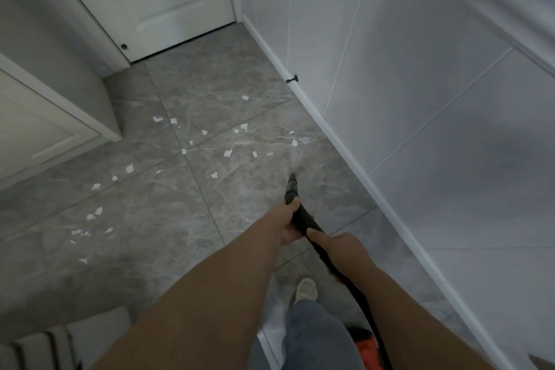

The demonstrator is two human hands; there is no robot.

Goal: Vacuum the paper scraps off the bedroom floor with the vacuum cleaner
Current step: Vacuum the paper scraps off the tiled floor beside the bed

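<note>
Holding a black wand: left hand clamped on it ahead, right hand clamped on it behind, nozzle tip just above or on the floor near the right wall. Scraps: white, scattered across the grey tiles ahead and left of the tip. Door: closed, at the far edge. Cabinet: along the left. Doorstop: on the skirting. Shoe and trouser leg below. Orange body, likely the cleaner, mostly cut off.

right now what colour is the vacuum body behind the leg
Orange-red, the vacuum body low in the head view, partly hidden by the grey trouser leg.
</note>
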